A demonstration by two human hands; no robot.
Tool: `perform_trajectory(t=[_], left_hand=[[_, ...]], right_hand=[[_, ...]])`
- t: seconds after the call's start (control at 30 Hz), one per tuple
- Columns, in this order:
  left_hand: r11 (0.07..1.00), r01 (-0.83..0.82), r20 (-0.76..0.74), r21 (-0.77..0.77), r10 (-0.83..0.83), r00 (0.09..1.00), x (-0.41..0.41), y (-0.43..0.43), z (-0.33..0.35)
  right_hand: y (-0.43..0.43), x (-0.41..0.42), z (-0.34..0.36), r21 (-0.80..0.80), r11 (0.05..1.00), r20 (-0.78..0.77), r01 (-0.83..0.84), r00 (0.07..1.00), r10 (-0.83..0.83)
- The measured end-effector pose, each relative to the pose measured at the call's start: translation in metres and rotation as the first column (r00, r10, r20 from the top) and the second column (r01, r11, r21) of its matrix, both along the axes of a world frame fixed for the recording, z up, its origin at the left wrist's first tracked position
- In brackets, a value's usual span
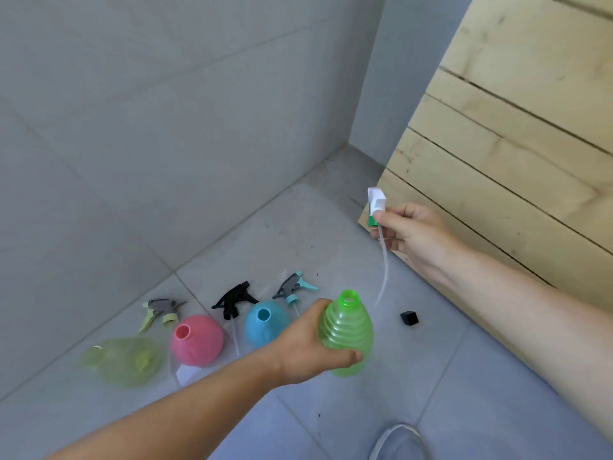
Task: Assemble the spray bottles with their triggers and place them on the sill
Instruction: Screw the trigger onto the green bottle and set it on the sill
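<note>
The left hand [308, 343] reaches in from the lower left with the forearm stretched out, its fingers and thumb wrapped around the lower body of a green bottle [346, 333]. The bottle is held off the floor, its long axis roughly upright and leaning a little away from the person, with the open neck pointing up.

The right hand [411, 232] comes in from the right edge, arm extended, and is closed in a pinch on a white trigger head [377, 202] with a green collar. The head points up and away, and its thin clear dip tube [384, 270] hangs down in a slight curve, the tip just right of the bottle's neck and not inside it.

Beyond the hands, on the tiled floor [464, 376] near the wall, lie a yellow-green bottle [124, 360] on its side, a pink bottle [197, 340] and a blue bottle [267, 322], both necks up. Behind them lie a yellow trigger [161, 312], a black trigger [234, 298] and a teal trigger [295, 287]. A small black cube [409, 318] sits on the floor near the wooden panel [514, 144] on the right.
</note>
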State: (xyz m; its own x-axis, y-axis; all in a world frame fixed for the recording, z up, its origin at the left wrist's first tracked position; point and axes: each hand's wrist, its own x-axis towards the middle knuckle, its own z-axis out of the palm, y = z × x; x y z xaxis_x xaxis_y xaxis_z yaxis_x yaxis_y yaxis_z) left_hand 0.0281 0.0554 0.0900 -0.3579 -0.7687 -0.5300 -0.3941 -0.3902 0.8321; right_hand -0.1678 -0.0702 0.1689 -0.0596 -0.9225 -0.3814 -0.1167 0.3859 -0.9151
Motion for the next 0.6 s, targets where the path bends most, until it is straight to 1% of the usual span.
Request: perform_trajectory(t=[0.13, 0.23, 0.33, 0.4, 0.47, 0.6], left_hand=[[0.997, 0.049, 0.064, -0.055, -0.046, 0.997, 0.03, 0.019, 0.046], [0.994, 0.056, 0.117, -0.097, -0.045, 0.992, 0.05, 0.031, 0.084], [0.987, 0.082, 0.171, -0.138, -0.058, 0.984, 0.067, 0.041, 0.12], [0.984, 0.066, 0.177, -0.168, -0.035, 0.984, 0.078, 0.05, 0.145], [0.98, 0.051, 0.179, -0.192, -0.016, 0.984, 0.084, 0.053, 0.162], [0.965, 0.06, 0.232, -0.257, 0.001, 0.973, 0.096, 0.067, 0.193]], right_hand=[[0.012, 0.026, 0.085, -0.187, 0.982, 0.118, -0.027, 0.992, 0.049], [0.029, 0.046, 0.129, -0.286, 0.958, 0.138, -0.032, 0.988, 0.074], [0.049, 0.063, 0.162, -0.33, 0.942, 0.127, -0.064, 0.986, 0.111], [0.064, 0.075, 0.181, -0.343, 0.936, 0.125, -0.083, 0.983, 0.133], [0.074, 0.082, 0.192, -0.352, 0.932, 0.123, -0.092, 0.982, 0.143], [0.096, 0.099, 0.213, -0.39, 0.918, 0.14, -0.079, 0.98, 0.144]])
